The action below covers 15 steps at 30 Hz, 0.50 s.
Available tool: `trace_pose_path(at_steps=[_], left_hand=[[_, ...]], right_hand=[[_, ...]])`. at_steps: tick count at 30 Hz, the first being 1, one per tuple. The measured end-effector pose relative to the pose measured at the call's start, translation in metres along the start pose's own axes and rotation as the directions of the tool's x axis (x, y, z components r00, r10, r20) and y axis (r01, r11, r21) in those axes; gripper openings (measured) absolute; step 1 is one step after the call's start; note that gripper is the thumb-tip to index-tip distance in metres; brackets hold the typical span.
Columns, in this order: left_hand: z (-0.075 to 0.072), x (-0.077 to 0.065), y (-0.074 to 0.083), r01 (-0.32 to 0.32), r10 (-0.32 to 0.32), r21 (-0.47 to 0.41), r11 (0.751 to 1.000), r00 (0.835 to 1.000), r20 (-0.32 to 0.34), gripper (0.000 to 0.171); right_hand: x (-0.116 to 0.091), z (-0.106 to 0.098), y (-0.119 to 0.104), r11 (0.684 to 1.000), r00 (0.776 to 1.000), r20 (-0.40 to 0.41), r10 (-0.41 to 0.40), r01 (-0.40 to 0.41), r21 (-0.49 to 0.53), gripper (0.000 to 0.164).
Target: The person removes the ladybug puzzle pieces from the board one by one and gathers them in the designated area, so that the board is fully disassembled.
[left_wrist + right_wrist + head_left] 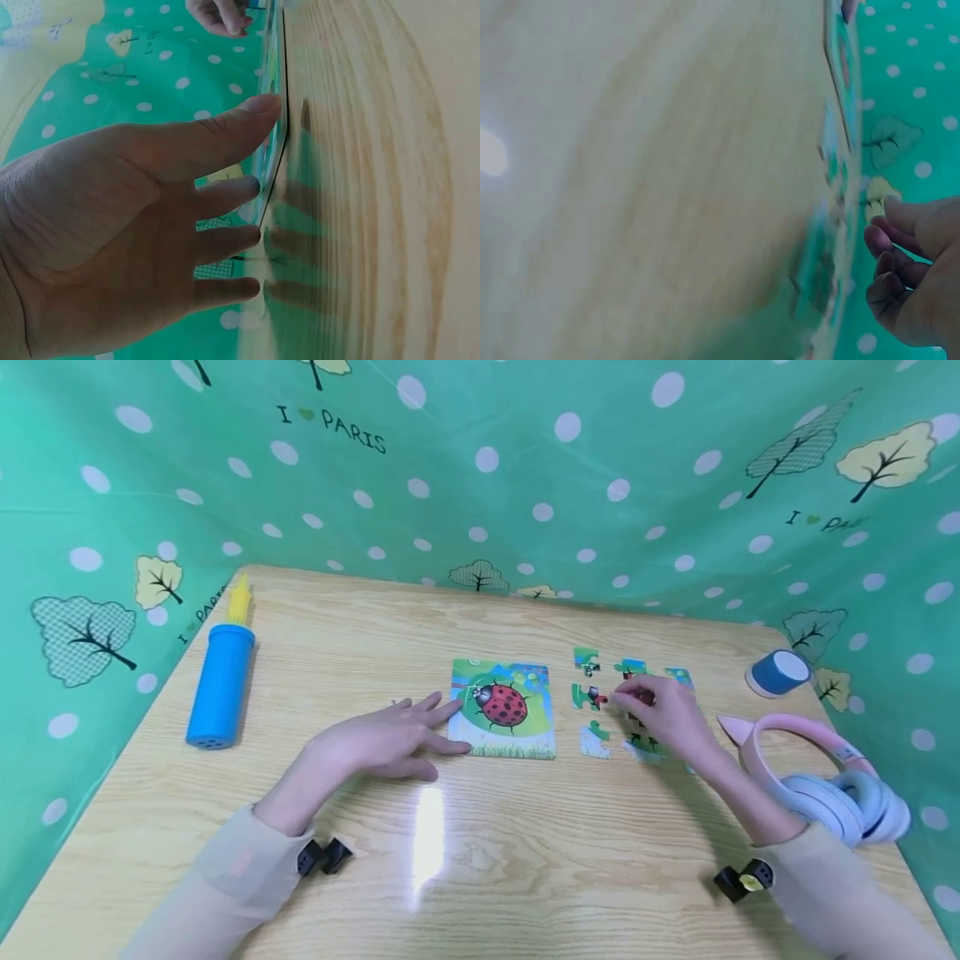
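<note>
My left hand point(393, 739), fingers spread, rests its fingertips at the left edge of a square ladybug picture board point(517, 745). The left wrist view shows the thumb point(259, 105) against the board's edge. My right hand point(663, 706) is above loose puzzle pieces, its fingers bent and thumb near the index finger. No piece shows between the fingertips. Nearest to them lies a green and red puzzle piece point(581, 696). A green piece point(585, 657) lies above it and a white-green piece point(596, 745) below. More pieces are partly hidden under the right hand.
A blue hand pump point(221, 685) with a yellow nozzle lies at the left. At the right are pink and white headphones point(821, 802) and a blue and white cylinder point(776, 672). A green dotted cloth point(510, 510) hangs behind the wooden table point(525, 860).
</note>
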<state>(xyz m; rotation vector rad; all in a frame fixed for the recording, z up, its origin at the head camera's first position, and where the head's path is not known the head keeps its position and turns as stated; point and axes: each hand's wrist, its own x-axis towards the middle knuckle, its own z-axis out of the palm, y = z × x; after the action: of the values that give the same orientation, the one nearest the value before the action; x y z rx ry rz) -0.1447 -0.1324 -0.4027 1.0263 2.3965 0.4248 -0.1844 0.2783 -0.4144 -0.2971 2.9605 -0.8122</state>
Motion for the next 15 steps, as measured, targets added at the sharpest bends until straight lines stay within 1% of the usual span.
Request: trace_pose_path(at_steps=[4, 6, 8, 11, 13, 15], left_hand=[[-0.002, -0.001, -0.003, -0.016, 0.017, 0.013, 1.0, 0.998, -0.057, 0.054], [-0.003, -0.003, -0.005, -0.016, 0.019, 0.037, 0.999, 0.995, -0.101, 0.054], [-0.005, -0.005, -0.008, 0.004, 0.006, 0.06, 0.998, 0.988, -0.155, 0.054], [-0.006, -0.009, -0.014, 0.049, -0.018, 0.118, 0.992, 0.968, -0.25, 0.056], [-0.008, -0.013, -0.02, 0.096, -0.044, 0.15, 0.984, 0.948, -0.315, 0.057], [-0.011, -0.017, -0.027, 0.147, -0.072, 0.182, 0.972, 0.928, -0.366, 0.059]], right_hand=[[0.001, -0.019, 0.006, 0.999, 0.998, -0.057, 0.024, -0.026, -0.02, 0.025], [0.0, -0.027, 0.01, 0.999, 0.996, -0.087, 0.027, -0.03, -0.033, 0.028], [0.0, -0.035, 0.016, 0.999, 0.992, -0.12, 0.023, -0.029, -0.046, 0.028], [0.001, -0.045, 0.025, 0.996, 0.985, -0.175, -0.005, -0.011, -0.091, 0.026], [0.002, -0.052, 0.03, 0.992, 0.978, -0.206, -0.027, 0.001, -0.125, 0.023], [0.003, -0.058, 0.036, 0.988, 0.974, -0.223, -0.045, 0.01, -0.157, 0.023]])
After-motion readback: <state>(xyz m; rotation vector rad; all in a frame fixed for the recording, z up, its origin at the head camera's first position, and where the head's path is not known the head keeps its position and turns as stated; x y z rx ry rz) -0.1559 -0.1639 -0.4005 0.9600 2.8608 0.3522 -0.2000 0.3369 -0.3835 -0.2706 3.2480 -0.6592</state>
